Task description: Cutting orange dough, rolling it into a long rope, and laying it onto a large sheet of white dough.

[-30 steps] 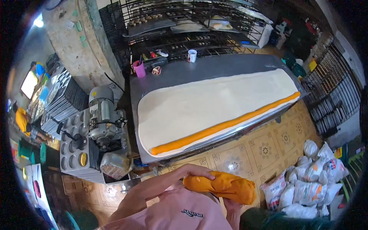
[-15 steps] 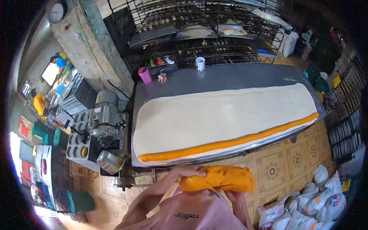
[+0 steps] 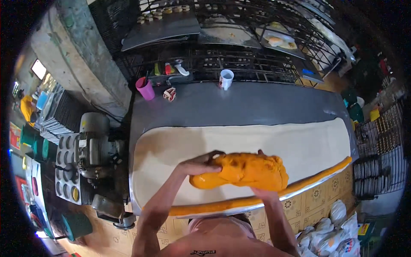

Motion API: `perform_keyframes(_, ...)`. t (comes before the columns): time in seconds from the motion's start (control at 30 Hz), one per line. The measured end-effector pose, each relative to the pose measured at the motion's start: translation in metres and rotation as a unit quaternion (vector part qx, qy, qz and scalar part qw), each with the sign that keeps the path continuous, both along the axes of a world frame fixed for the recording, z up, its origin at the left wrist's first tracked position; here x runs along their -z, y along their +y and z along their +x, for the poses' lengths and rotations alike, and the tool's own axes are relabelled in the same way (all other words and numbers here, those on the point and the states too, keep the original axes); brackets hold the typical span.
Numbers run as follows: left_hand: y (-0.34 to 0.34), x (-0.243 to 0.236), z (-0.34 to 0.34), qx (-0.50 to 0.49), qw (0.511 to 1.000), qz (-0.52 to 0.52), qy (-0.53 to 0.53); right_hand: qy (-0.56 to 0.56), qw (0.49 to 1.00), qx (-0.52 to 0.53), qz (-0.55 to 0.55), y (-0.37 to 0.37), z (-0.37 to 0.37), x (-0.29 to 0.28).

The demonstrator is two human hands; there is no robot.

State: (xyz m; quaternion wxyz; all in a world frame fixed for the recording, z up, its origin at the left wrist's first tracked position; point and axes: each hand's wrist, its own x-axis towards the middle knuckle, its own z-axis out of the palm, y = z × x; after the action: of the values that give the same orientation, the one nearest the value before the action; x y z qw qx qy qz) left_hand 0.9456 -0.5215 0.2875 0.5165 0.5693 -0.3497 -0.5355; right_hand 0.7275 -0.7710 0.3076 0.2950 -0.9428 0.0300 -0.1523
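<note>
Both hands hold a thick, lumpy log of orange dough (image 3: 244, 171) up over the table. My left hand (image 3: 203, 165) grips its left end from the side and top. From below, my right hand (image 3: 264, 193) supports the right part, its fingers mostly hidden behind the dough. Underneath lies a long, flat sheet of pale dough (image 3: 167, 145) with rounded corners. A thin orange strip (image 3: 214, 208) runs along the sheet's near edge; my forearms and the log cover parts of it.
On the dark metal table (image 3: 188, 109) stand a pink cup (image 3: 145, 89), a white mug (image 3: 226, 79) and a crumpled red-and-white wrapper (image 3: 169, 94). To the left sits a motor-driven machine (image 3: 94, 145) beside a muffin tin (image 3: 66, 171). Racks rise behind; white sacks (image 3: 327, 237) lie lower right.
Both hands have carried the orange log from close to my body, at the table's near edge, forward over the pale sheet. The head view has shifted too.
</note>
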Motion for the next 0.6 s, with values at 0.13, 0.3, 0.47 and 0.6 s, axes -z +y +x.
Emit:
perform_keyframes(0.13,-0.038,-0.029,0.100,-0.057,0.984,0.063,-0.159,-0.028,0.977,-0.015,-0.210,-0.048,0.124,-0.048)
perform_keyframes(0.3,-0.111,-0.010,0.191,-0.063,0.950,0.138,-0.272,0.154,0.946,-0.160,-0.235,-0.217,0.229,0.020)
perform_keyframes(0.47,-0.142,0.097,0.197,-0.104,0.805,0.204,-0.547,0.272,0.887,0.098,0.359,-0.260,0.304,0.133)
perform_keyframes(0.6,-0.161,0.121,0.130,-0.236,0.773,0.188,-0.558,0.003,0.997,0.073,-0.027,-0.146,0.336,0.143)
